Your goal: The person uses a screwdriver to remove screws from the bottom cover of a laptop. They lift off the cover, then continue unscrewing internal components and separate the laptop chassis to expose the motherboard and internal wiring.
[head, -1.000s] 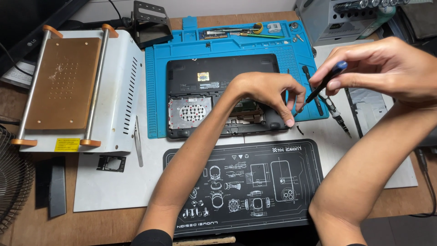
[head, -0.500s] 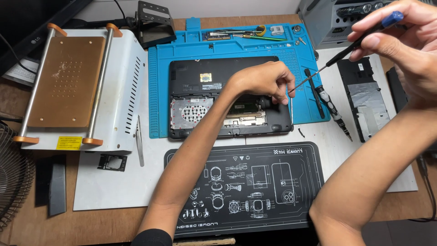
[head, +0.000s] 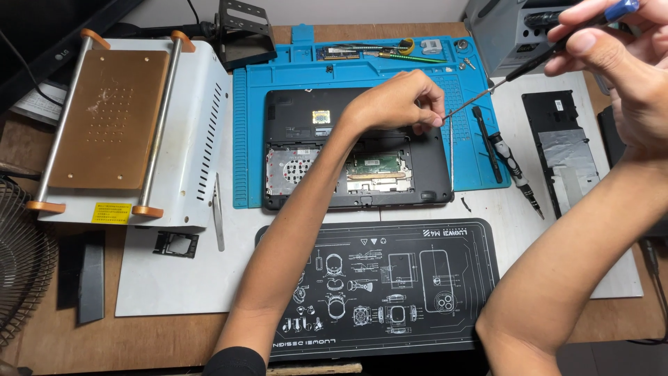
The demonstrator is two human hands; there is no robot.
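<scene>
Right hand pinches a blue-capped screwdriver, left hand nipping its tip — opened laptop below, yellow rectangular label far left.

A brown wooden desk is filling the view, lying under even, soft light. A white mat is covering its middle, well left of the hands. A strip of pale wall is showing beyond the desk's far edge, above the hands. A dark wire fan is standing far left.
</scene>
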